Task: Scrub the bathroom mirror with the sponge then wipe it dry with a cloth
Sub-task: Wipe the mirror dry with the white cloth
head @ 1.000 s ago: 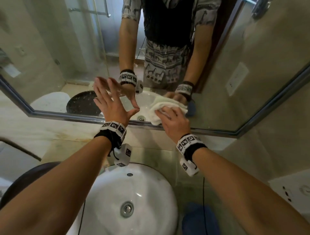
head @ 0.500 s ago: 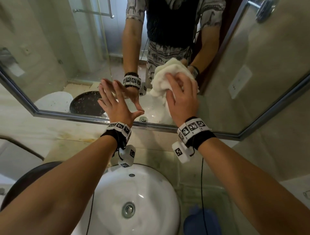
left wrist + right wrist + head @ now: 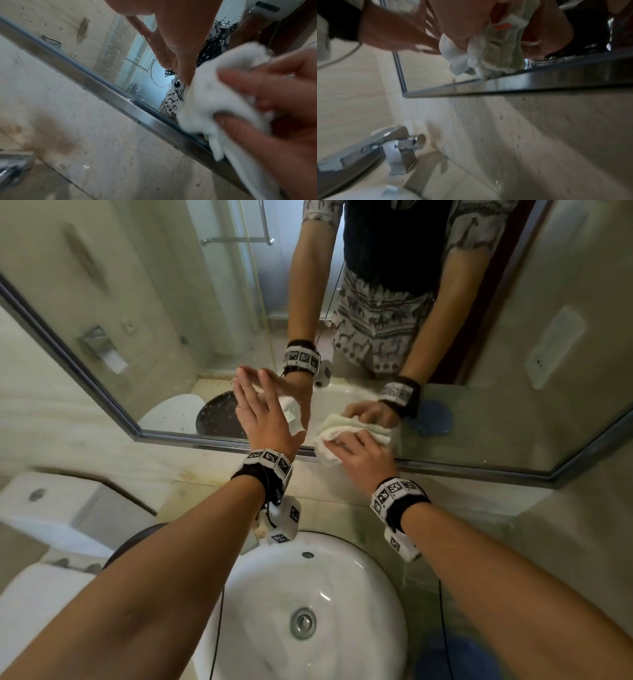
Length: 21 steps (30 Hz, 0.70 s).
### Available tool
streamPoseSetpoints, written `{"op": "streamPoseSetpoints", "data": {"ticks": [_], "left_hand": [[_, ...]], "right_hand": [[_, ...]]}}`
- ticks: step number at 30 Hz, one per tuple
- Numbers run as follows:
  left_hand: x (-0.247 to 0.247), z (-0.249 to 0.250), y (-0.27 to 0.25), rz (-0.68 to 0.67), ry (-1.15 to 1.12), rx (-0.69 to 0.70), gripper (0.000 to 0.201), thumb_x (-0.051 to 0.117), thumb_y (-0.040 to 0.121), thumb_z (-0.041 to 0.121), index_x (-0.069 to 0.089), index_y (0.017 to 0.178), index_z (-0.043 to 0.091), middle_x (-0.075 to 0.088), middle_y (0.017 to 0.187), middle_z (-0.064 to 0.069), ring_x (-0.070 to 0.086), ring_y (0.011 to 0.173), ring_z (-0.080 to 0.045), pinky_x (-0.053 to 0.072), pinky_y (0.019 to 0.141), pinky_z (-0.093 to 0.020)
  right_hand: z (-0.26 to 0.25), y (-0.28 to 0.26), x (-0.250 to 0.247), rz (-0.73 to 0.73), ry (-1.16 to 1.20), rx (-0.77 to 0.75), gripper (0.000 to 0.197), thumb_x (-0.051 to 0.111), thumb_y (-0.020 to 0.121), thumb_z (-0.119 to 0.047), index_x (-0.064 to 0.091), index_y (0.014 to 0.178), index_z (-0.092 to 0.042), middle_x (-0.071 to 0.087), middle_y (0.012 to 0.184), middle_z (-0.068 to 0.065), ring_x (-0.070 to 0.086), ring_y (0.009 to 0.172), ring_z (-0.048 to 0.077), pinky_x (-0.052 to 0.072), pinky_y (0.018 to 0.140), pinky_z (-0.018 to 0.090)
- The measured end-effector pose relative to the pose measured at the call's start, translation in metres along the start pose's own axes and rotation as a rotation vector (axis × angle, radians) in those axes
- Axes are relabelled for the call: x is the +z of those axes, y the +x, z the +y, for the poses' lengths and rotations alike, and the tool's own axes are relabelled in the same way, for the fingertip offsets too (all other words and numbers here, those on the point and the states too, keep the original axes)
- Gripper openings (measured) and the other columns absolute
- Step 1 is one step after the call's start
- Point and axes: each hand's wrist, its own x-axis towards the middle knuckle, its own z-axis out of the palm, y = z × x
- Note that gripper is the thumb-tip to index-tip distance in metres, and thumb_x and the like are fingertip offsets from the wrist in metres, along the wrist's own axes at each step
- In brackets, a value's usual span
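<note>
The mirror (image 3: 171, 313) is on the wall above the basin, and water droplets speckle its glass (image 3: 137, 83) in the left wrist view. My left hand (image 3: 265, 416) lies flat on the glass with its fingers straight, near the lower edge. To its right, my right hand (image 3: 356, 453) grips a bunched white cloth (image 3: 330, 436) and presses it to the glass just above the metal frame (image 3: 191, 438). A fold of the cloth (image 3: 488, 58) hangs over the frame (image 3: 530, 82). My curled fingers (image 3: 274, 86) hold the cloth (image 3: 214, 102). No sponge is in view.
The white basin (image 3: 346, 573) sits directly below my arms, and the chrome tap (image 3: 406, 143) stands at its back. A blue round object (image 3: 452, 659) lies on the counter at the lower right. A toilet cistern (image 3: 48, 508) stands on the left.
My right hand swept the cloth up the glass, then back down to the mirror's lower edge. The left hand stayed flat on the glass.
</note>
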Motion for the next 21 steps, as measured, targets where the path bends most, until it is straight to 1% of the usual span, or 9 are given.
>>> {"op": "streamPoseSetpoints", "data": {"ticks": [2,4,6,8,11,13,16,19,21], "left_hand": [[-0.005,-0.008,-0.002,-0.004,0.034,0.026,0.137,0.089,0.057,0.049,-0.001,0.153,0.010,-0.002,0.159,-0.029,0.000,0.147,-0.045,0.023,0.115,-0.060],[-0.010,-0.021,-0.003,0.024,0.030,0.085,0.132,0.091,0.057,0.042,0.006,0.154,0.016,0.003,0.160,-0.025,0.007,0.147,-0.043,0.026,0.113,-0.055],[-0.016,-0.036,-0.001,0.048,-0.004,0.136,0.124,0.091,0.058,0.035,0.014,0.153,0.021,0.009,0.159,-0.020,0.015,0.145,-0.041,0.030,0.111,-0.054],[-0.026,-0.051,0.003,0.090,-0.041,0.167,0.116,0.091,0.057,0.033,0.023,0.149,0.020,0.019,0.155,-0.017,0.024,0.141,-0.041,0.034,0.108,-0.054],[-0.039,-0.074,0.014,0.124,-0.083,0.135,0.112,0.089,0.058,0.039,0.026,0.147,0.015,0.024,0.154,-0.021,0.026,0.139,-0.043,0.032,0.110,-0.056],[-0.044,-0.088,0.022,0.111,-0.086,0.102,0.119,0.086,0.060,0.047,0.018,0.151,0.013,0.015,0.158,-0.025,0.018,0.143,-0.045,0.025,0.114,-0.058],[-0.049,-0.103,0.033,0.050,-0.095,0.028,0.134,0.082,0.059,0.061,0.004,0.156,0.009,-0.003,0.160,-0.027,0.001,0.148,-0.044,0.015,0.116,-0.062],[-0.046,-0.111,0.039,0.021,-0.149,0.016,0.139,0.069,0.057,0.077,-0.002,0.155,0.009,-0.011,0.158,-0.029,-0.007,0.147,-0.044,0.012,0.116,-0.064],[-0.040,-0.112,0.041,0.029,-0.178,0.017,0.142,0.050,0.053,0.091,0.000,0.155,0.005,-0.010,0.158,-0.031,-0.008,0.147,-0.046,0.011,0.115,-0.066]], "right_hand": [[-0.004,0.000,-0.002,-0.114,0.052,0.045,0.050,0.073,0.077,-0.018,0.061,0.125,-0.028,0.061,0.114,0.003,0.057,0.098,0.030,0.056,0.064,0.040],[-0.008,0.006,-0.012,-0.159,0.103,0.080,0.049,0.075,0.075,-0.016,0.063,0.121,-0.027,0.061,0.114,0.001,0.055,0.100,0.029,0.055,0.069,0.042],[-0.008,0.017,-0.031,-0.125,0.113,0.111,0.045,0.073,0.076,-0.014,0.065,0.118,-0.027,0.062,0.114,-0.001,0.055,0.101,0.027,0.054,0.075,0.041],[-0.007,0.032,-0.055,-0.017,0.111,0.160,0.041,0.067,0.077,-0.012,0.067,0.115,-0.025,0.063,0.114,-0.001,0.054,0.102,0.026,0.053,0.079,0.041],[-0.006,0.067,-0.092,0.190,0.089,0.247,0.038,0.062,0.082,-0.017,0.066,0.119,-0.025,0.061,0.118,0.000,0.051,0.106,0.027,0.050,0.086,0.040],[-0.009,0.095,-0.110,0.286,0.097,0.357,0.039,0.059,0.086,-0.023,0.062,0.125,-0.026,0.057,0.125,0.004,0.048,0.112,0.029,0.048,0.089,0.040],[-0.022,0.125,-0.119,0.410,0.121,0.523,0.043,0.057,0.091,-0.029,0.054,0.134,-0.032,0.051,0.131,0.006,0.047,0.115,0.032,0.051,0.089,0.042],[-0.035,0.127,-0.098,0.423,0.028,0.469,0.044,0.057,0.094,-0.034,0.050,0.137,-0.034,0.053,0.127,0.007,0.049,0.108,0.031,0.053,0.084,0.043],[-0.040,0.115,-0.073,0.347,-0.095,0.327,0.046,0.062,0.092,-0.031,0.049,0.136,-0.034,0.056,0.119,0.007,0.052,0.103,0.031,0.057,0.072,0.041]]}}
